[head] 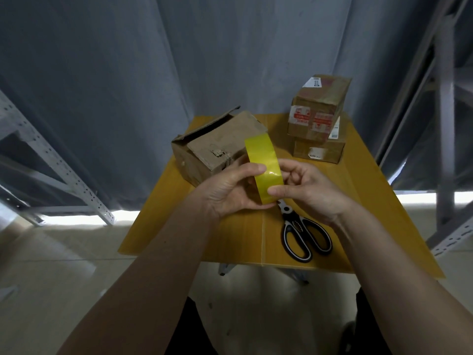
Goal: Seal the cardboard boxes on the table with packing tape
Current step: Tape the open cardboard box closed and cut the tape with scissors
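A roll of yellow packing tape [263, 162] is held upright above the small yellow table [230, 237]. My left hand [230, 190] grips the roll from the left, thumb across its outer face. My right hand [307, 188] pinches its right side, thumb on the tape's surface. Just behind the roll sits a worn cardboard box [217, 147] with one flap raised at its far left edge. At the back right stand two stacked boxes: the upper box [317, 106] bears red printed tape, and the lower box [320, 149] lies under it.
Black-and-white scissors [304, 234] lie shut on the table under my right wrist. Grey curtains hang behind the table. Perforated metal shelving posts [51, 160] stand at left, and another rack [445, 124] rises at right. My knees sit below the table's near edge.
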`<state>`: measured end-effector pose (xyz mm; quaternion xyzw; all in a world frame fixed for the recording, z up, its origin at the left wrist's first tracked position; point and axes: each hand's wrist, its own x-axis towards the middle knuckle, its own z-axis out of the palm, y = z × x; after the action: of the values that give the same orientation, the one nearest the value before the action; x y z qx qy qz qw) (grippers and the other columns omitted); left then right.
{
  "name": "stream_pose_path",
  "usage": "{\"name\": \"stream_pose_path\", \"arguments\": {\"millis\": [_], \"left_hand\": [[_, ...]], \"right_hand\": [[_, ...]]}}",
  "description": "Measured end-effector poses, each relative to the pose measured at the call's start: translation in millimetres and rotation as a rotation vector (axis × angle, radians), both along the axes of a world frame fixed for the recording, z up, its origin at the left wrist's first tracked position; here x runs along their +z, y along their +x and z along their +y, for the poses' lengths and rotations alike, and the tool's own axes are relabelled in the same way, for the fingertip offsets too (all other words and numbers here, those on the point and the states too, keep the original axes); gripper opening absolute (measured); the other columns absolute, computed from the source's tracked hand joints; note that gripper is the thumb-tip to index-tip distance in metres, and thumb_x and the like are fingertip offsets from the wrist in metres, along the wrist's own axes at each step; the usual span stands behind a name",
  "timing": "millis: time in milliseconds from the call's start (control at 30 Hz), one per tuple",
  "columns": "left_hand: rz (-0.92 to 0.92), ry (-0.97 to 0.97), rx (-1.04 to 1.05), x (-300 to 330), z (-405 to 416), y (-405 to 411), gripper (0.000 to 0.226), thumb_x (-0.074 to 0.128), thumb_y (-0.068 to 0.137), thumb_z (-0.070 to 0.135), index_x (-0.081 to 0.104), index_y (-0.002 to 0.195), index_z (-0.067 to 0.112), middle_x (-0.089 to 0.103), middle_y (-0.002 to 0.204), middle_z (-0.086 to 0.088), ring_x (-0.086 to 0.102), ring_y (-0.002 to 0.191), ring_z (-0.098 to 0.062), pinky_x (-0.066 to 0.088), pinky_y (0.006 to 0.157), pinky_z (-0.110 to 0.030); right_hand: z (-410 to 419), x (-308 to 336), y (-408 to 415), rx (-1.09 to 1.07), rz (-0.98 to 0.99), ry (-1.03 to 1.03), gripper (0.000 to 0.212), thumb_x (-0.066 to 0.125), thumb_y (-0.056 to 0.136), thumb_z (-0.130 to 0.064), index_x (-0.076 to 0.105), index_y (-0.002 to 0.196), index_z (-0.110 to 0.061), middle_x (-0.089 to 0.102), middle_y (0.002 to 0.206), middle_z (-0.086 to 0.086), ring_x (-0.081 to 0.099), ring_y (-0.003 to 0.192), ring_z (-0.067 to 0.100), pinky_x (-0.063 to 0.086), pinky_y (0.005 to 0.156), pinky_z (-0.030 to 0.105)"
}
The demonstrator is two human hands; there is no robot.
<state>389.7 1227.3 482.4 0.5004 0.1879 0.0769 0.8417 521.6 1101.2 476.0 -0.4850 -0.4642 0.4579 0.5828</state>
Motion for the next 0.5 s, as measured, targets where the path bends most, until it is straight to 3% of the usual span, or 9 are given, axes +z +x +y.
{"name": "stream_pose_path", "arguments": {"millis": [167,300,400,500], "left_hand": [[-0.024,-0.066,-0.052,-5,0,-1,0.099,0.092,0.052,0.02,0.047,0.139,0.013,0.052,0.139,-0.019,0.052,0.126,-0.036,0.049,0.09,-0.057],[-0.051,-0.096,-0.063,-10,0,1,0.057,0.091,0.055,0.017,0.073,0.109,0.015,0.067,0.12,-0.011,0.064,0.111,-0.03,0.054,0.084,-0.048],[-0.068,-0.126,-0.056,-13,2,0,0.063,0.092,0.054,0.014,0.069,0.113,0.012,0.067,0.118,-0.012,0.065,0.109,-0.03,0.055,0.081,-0.046],[-0.051,-0.093,-0.038,-13,1,0,0.061,0.088,0.057,0.004,0.066,0.113,0.014,0.066,0.115,-0.01,0.066,0.105,-0.028,0.057,0.078,-0.042]], "right_hand": [[0,5,-1,-0.001,0.008,0.005,0.05,0.061,0.08,0.003,0.052,0.129,0.002,0.068,0.115,0.013,0.064,0.106,0.024,0.051,0.096,0.033],[3,10,-3,-0.042,0.005,0.024,0.045,0.058,0.084,0.0,0.052,0.128,0.006,0.063,0.119,0.021,0.06,0.112,0.031,0.046,0.102,0.04],[4,11,-6,-0.052,0.007,0.02,0.045,0.059,0.083,-0.006,0.053,0.127,0.006,0.066,0.113,0.016,0.062,0.107,0.027,0.048,0.098,0.037],[4,15,-8,-0.05,0.036,0.021,0.045,0.058,0.084,-0.012,0.054,0.125,0.005,0.068,0.104,0.008,0.064,0.097,0.02,0.05,0.085,0.028]]}}
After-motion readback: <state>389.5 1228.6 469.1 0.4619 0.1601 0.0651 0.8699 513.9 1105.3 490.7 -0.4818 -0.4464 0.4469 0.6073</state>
